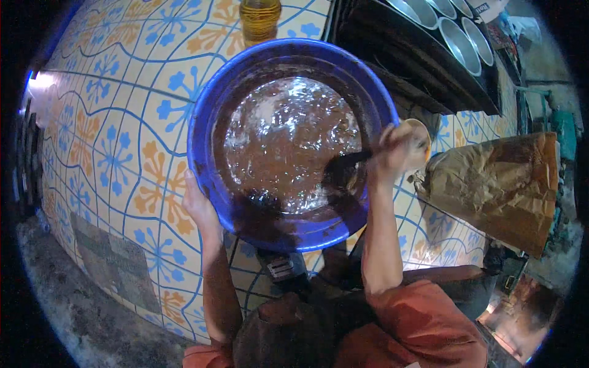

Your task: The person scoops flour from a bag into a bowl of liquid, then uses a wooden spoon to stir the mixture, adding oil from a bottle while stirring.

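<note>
A wide blue plastic basin stands in front of me, holding a brown, glossy liquid mixture with light reflections and pale patches on it. Against the basin's left outer wall rests my left hand, its fingers partly hidden by the rim. My right hand is at the right rim, blurred by motion. It grips a small round pale container with an orange edge; its exact kind is unclear. The shadows of my arm and head fall across the mixture.
Behind the basin stands a plastic bottle of yellow oil. Several round metal pans sit on a dark rack at upper right. A large brown paper sack lies at right on the patterned tile floor.
</note>
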Motion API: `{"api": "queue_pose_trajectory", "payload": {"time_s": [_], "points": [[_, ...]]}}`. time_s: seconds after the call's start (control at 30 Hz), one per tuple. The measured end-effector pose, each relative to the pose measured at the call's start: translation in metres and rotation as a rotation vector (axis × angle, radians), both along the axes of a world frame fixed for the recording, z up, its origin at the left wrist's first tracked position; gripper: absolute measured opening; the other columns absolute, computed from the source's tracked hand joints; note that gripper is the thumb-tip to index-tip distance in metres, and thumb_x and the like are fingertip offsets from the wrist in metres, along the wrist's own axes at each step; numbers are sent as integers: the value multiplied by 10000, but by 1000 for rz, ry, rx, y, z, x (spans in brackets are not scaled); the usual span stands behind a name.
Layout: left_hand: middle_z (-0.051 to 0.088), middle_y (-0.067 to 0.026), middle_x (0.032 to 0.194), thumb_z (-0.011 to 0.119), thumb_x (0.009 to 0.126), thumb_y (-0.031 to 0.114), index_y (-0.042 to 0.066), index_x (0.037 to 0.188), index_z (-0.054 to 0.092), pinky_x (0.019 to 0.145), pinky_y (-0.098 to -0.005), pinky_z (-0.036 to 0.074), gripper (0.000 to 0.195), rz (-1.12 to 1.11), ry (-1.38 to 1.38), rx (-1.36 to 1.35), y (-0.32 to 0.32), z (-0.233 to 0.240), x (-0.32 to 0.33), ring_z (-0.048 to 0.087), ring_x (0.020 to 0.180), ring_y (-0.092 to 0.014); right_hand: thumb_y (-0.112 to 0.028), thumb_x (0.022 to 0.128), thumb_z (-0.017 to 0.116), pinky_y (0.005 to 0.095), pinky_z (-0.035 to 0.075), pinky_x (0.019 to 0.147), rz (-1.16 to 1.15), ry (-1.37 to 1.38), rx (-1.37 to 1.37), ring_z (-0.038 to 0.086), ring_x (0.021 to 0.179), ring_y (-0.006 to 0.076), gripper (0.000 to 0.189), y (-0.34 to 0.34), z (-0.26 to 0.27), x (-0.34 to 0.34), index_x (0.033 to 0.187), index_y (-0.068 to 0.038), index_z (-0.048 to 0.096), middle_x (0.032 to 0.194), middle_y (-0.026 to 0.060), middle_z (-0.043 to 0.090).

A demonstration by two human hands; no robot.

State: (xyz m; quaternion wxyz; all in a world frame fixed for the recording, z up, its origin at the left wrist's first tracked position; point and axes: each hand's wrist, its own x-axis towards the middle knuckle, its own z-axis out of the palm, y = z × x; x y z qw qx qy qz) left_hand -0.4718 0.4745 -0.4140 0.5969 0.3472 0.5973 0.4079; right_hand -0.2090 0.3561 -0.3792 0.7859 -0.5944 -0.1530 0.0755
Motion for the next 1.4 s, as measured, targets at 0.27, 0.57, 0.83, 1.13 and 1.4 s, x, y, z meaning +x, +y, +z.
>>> {"api": "queue_pose_trajectory", "payload": {"time_s": [0.27, 0.57, 0.83, 1.13, 1.4], "points": [[634, -73, 898, 443, 967, 384, -39, 1050, 619, 665, -280, 479, 465, 12, 7, 25, 6, -16, -24, 580, 746, -141, -381, 889, 567, 304, 350, 424, 318, -562, -289, 452, 460, 143, 458, 14, 9, -102, 556, -113, 401, 538, 38, 461], [633, -73, 819, 451, 961, 402, -37, 1031, 626, 631, -280, 475, 478, 48, 69, 101, 6, 1, -10, 569, 687, -140, -402, 832, 651, 311, 380, 448, -33, -845, -189, 503, 480, 186, 418, 61, -9, -11, 599, -82, 517, 543, 49, 469], [596, -38, 759, 440, 968, 398, -2, 963, 611, 571, -264, 443, 435, 11, -19, -6, 3, -7, -3, 531, 624, -117, -199, 855, 540, 245, 356, 445, 285, -390, 56, 459, 494, 58, 316, 65, 11, -33, 582, -40, 532, 542, -12, 521], [591, -11, 723, 461, 967, 368, -12, 873, 645, 606, -256, 443, 433, -60, 430, 585, 6, -52, -64, 532, 653, -96, -299, 694, 736, 361, 417, 433, 1008, -753, 154, 551, 464, 237, 245, 158, 11, -155, 671, -100, 596, 554, 86, 526], [613, -25, 784, 471, 961, 382, -24, 922, 646, 610, -268, 451, 443, 78, 56, -33, 10, -17, -19, 541, 676, -105, -288, 831, 644, 275, 418, 468, 455, -400, -83, 547, 468, 121, 355, 143, 24, -43, 597, -36, 555, 527, 68, 554]]}}
